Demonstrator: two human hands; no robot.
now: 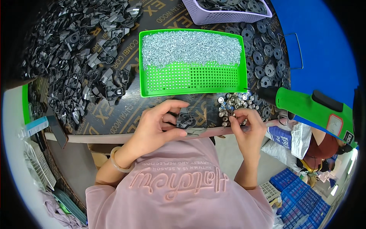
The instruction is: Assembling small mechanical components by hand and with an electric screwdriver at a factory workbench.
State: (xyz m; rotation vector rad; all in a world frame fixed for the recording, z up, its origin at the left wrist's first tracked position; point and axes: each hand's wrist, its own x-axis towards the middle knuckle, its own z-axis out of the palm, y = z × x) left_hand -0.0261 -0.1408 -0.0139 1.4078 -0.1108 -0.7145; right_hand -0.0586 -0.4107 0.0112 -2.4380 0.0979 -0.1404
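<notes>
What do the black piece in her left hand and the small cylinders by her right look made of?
Black bracket in the left hand: likely moulded plastic, matte with dull highlights. Small cylinders at the right hand: probably metal, bright silvery and reflective.

Tray (pixel 192 82) at table centre, screws (pixel 190 47) heaped in its far half. Left of it a pile of brackets (pixel 76 49); right, discs (pixel 265 57), with a basket (pixel 225 15) behind. Near edge: left hand (pixel 156 124) on one bracket (pixel 185 118), right hand (pixel 248 128) beside small cylinders (pixel 234 103).

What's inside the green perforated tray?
The green tray holds a heap of small silver screws across its far half; the near half shows bare holes. Anything beneath the heap is covered.
</notes>
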